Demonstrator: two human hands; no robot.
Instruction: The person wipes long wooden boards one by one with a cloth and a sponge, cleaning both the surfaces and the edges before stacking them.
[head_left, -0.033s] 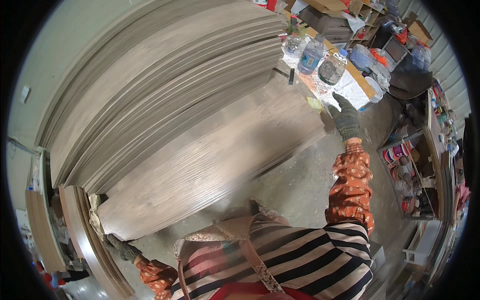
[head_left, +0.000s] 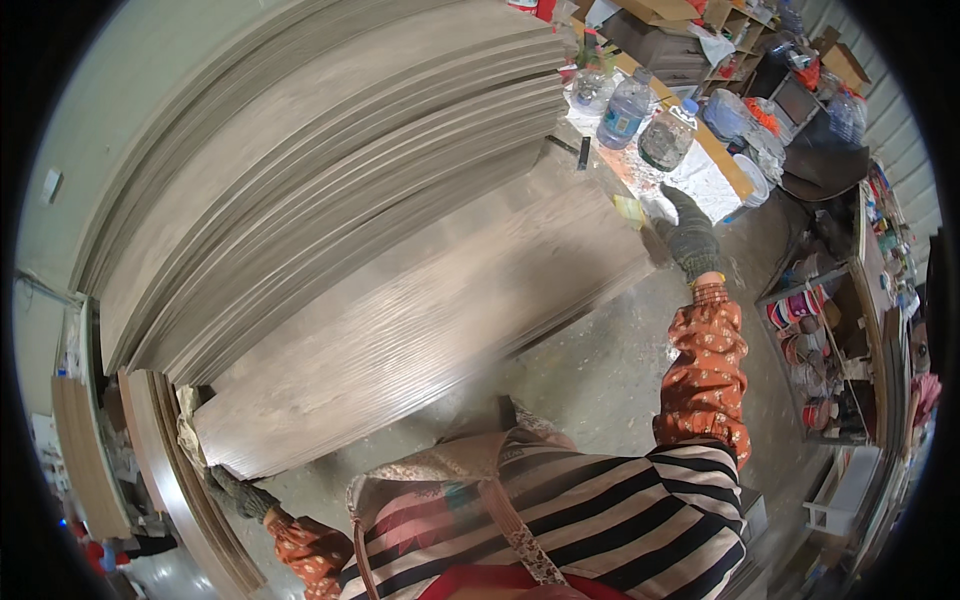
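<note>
Several long brown boards (head_left: 190, 485), grouped face to face, sit at my far left. Just right of them is my left hand (head_left: 245, 496), in a dark grey-green knitted glove, at the near left corner of a low stack of grey-brown wood-grain boards (head_left: 430, 320). Its fingers are partly hidden, so I cannot tell whether it grips. Crumpled cream wrapping (head_left: 188, 425) lies beside that corner. The low stack stretches across the space before me; its top board lies flat, and its layers look fairly even, so I judge the piling here well along. Taller piles of similar boards (head_left: 330, 130) rise behind it; how much is left, I cannot tell.

Beyond the right end stand a clear plastic tub (head_left: 590, 92), contents unclear, a clear bottle with a blue label (head_left: 622, 115), and a wide clear jug (head_left: 667, 140) with dark matter inside. My right hand (head_left: 692, 242), gloved alike, is by the stack's right end, fingers extended, with no closed grip showing. Farther right are a round white bucket (head_left: 752, 182), its contents unclear, a shelf unit holding coloured spools (head_left: 797, 305), and a white rectangular plastic bin (head_left: 848, 490).
</note>
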